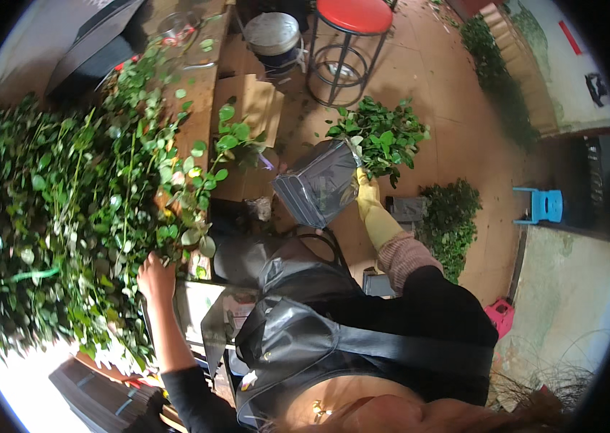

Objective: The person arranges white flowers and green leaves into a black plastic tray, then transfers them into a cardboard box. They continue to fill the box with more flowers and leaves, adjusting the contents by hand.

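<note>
In a yellow rubber glove, my right hand [368, 189] grips the rim of a dark grey box-shaped container [318, 184], tilted over the floor. A bunch of leafy green stems [383, 135] sticks out of its far end. My left hand [157, 276] is bare and rests at the near edge of a large heap of leafy stems [67, 216] on the wooden table [191, 108]; its fingertips are partly among the leaves, so I cannot tell whether they hold a stem. A few blooms show among the leaves near the table's edge.
A red round stool [354, 15] and a lidded bucket [273, 40] stand beyond the container. Another leafy bunch [451, 227] lies on the floor at right, near a blue plastic stool [545, 205] and a pink stool [499, 318]. Flattened cardboard [253, 103] is beside the table.
</note>
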The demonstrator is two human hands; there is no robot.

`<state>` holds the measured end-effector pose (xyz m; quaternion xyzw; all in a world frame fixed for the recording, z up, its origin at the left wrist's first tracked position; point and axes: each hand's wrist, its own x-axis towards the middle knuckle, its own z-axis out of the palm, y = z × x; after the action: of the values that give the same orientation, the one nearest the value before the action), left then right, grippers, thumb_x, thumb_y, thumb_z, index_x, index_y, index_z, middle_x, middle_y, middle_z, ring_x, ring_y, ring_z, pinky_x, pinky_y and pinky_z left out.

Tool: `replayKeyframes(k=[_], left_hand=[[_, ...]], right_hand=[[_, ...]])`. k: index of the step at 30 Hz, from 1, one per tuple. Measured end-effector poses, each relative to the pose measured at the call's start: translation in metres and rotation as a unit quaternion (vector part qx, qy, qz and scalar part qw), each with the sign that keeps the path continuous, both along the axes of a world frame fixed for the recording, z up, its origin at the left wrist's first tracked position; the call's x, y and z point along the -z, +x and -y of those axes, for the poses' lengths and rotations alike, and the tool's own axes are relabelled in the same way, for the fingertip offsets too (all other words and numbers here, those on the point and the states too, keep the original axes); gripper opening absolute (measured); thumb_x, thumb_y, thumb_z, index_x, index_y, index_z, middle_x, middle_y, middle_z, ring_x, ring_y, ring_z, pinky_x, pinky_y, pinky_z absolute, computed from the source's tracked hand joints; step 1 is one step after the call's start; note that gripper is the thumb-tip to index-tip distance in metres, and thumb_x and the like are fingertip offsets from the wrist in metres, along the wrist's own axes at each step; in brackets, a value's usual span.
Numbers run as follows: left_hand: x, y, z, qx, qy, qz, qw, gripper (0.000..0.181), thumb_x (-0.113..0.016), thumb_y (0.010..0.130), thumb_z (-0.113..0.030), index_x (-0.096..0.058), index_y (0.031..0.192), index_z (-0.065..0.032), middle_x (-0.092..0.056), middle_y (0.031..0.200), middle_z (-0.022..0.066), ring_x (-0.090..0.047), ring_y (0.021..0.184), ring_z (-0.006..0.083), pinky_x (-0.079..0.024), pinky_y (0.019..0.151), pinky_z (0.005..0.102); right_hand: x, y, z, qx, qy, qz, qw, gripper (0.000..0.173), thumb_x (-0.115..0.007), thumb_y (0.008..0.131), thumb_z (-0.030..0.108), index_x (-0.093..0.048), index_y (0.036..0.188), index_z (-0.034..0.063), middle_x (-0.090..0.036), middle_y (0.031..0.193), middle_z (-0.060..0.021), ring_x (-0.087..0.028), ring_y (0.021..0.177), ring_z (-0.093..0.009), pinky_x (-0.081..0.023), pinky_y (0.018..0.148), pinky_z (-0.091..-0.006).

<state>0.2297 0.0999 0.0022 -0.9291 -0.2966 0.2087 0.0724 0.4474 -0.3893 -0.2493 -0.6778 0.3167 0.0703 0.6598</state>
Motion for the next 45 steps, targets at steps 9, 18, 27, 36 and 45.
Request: replayKeyframes(k=[9, 18, 27, 36, 45], left_hand=[[-0.061, -0.057, 0.044, 0.102, 0.02, 0.305, 0.947, 0.055, -0.066, 0.1, -0.023, -0.048, 0.148, -0.0025, -0.052, 0.146, 0.02, -0.048, 0.136, 0.0385, -0.04, 0.113, 0.0537], [-0.058, -0.078, 0.089, 0.081, 0.025, 0.303, 0.949, 0.051, -0.062, 0.102, -0.018, -0.047, 0.148, -0.0014, -0.054, 0.146, 0.0194, -0.049, 0.135, 0.0378, -0.038, 0.114, 0.0539], [-0.058, -0.093, 0.135, -0.007, 0.005, 0.261, 0.965, 0.055, -0.068, 0.097, -0.024, -0.051, 0.142, 0.0027, -0.056, 0.143, 0.0208, -0.052, 0.131, 0.0402, -0.04, 0.112, 0.0537], [-0.035, -0.115, 0.148, -0.073, -0.039, 0.25, 0.965, 0.054, -0.074, 0.087, -0.02, -0.056, 0.134, -0.0024, -0.069, 0.121, 0.0118, -0.061, 0.111, 0.0332, -0.047, 0.094, 0.0484], [-0.041, -0.107, 0.155, -0.138, -0.067, 0.255, 0.955, 0.052, -0.072, 0.089, -0.022, -0.059, 0.135, -0.0005, -0.073, 0.111, 0.0104, -0.064, 0.102, 0.0304, -0.047, 0.092, 0.0447]], right_hand=[[0.064, 0.026, 0.172, 0.14, -0.187, -0.087, 0.969, 0.073, -0.069, 0.097, 0.044, -0.043, 0.149, -0.0004, -0.064, 0.13, -0.0213, -0.068, 0.108, -0.034, -0.058, 0.084, -0.0427], [0.078, 0.042, 0.119, -0.39, -0.404, -0.263, 0.785, 0.049, -0.059, 0.097, 0.036, -0.062, 0.138, 0.0083, -0.063, 0.138, -0.0229, -0.064, 0.122, -0.042, -0.054, 0.097, -0.0519], [0.041, 0.018, -0.213, -0.584, -0.028, -0.194, 0.787, 0.055, -0.045, 0.103, 0.046, -0.049, 0.146, 0.0127, -0.045, 0.152, -0.0128, -0.042, 0.141, -0.032, -0.039, 0.114, -0.0527], [0.103, 0.045, -0.352, 0.252, 0.522, -0.251, 0.775, 0.059, -0.052, 0.094, 0.068, -0.064, 0.126, 0.0196, -0.065, 0.129, -0.0104, -0.055, 0.125, -0.037, -0.049, 0.094, -0.0683], [0.081, 0.037, -0.237, -0.345, 0.186, -0.275, 0.878, 0.051, -0.06, 0.091, 0.058, -0.07, 0.123, 0.0186, -0.07, 0.124, -0.0113, -0.062, 0.118, -0.035, -0.051, 0.096, -0.0582]])
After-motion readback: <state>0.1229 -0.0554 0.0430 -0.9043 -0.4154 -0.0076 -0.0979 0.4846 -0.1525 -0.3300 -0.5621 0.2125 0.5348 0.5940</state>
